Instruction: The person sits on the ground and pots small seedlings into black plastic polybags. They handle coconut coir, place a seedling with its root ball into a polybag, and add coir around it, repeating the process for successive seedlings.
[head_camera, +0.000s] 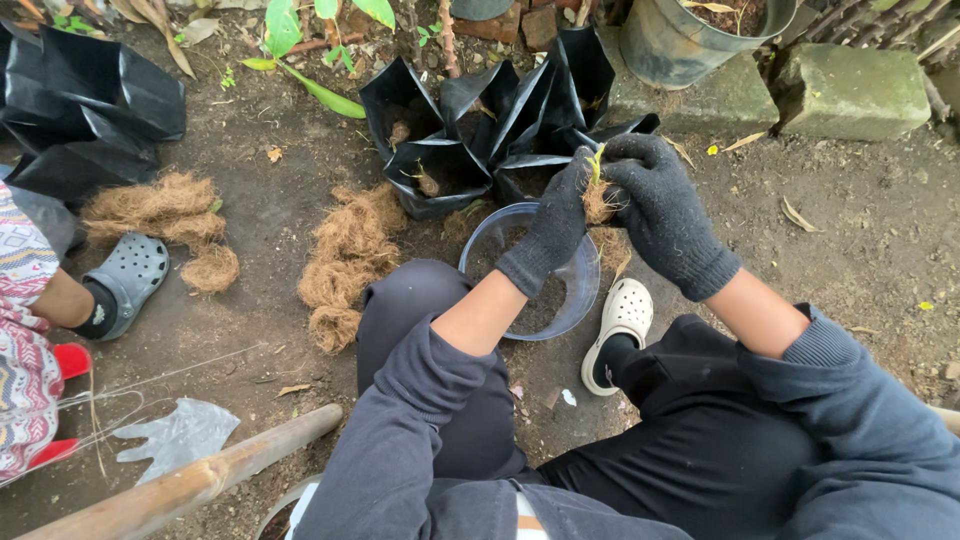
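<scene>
Both my hands wear black knit gloves. My left hand (553, 225) and my right hand (660, 205) meet over a clear plastic bowl (480, 250) with dark soil in it. Between them they hold a small seedling (597, 165) whose base is wrapped in brown coconut fibre (599, 203). Loose fibre hangs below the hands. Just beyond stand several open black plastic grow bags (470, 130), some with soil and a small plant inside.
A pile of coconut fibre (345, 260) lies left of the bowl, another (165, 215) farther left. More black bags (80, 110) sit top left. Another person's foot in a grey clog (128, 275) is at the left. A wooden handle (190, 485) and clear plastic bag (180, 435) lie near.
</scene>
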